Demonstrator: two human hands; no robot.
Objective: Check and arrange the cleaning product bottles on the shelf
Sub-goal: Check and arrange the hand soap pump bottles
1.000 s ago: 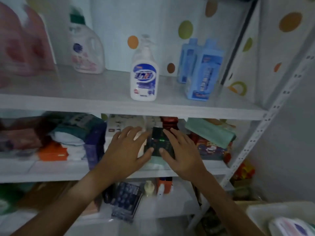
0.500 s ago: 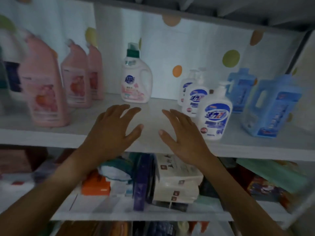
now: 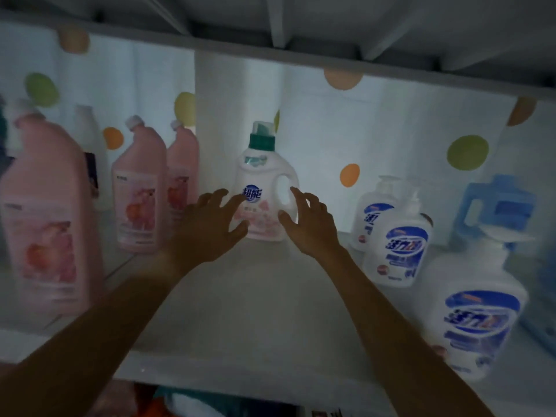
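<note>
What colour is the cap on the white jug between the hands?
Green, on the jug cap; head view.

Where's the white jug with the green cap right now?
In the head view, the white jug stands at the back middle of the shelf, between the pink bottles and the pump bottles, with the left hand and right hand reaching either side.

The picture is dim and bluish. The white detergent jug (image 3: 264,191) is the brightest and sharpest thing, lit from the front. Both forearms read dark against the pale shelf (image 3: 255,311). Left and right of the jug, the pink bottles (image 3: 45,218) and pump bottles (image 3: 478,311) smear and bulge.
</note>
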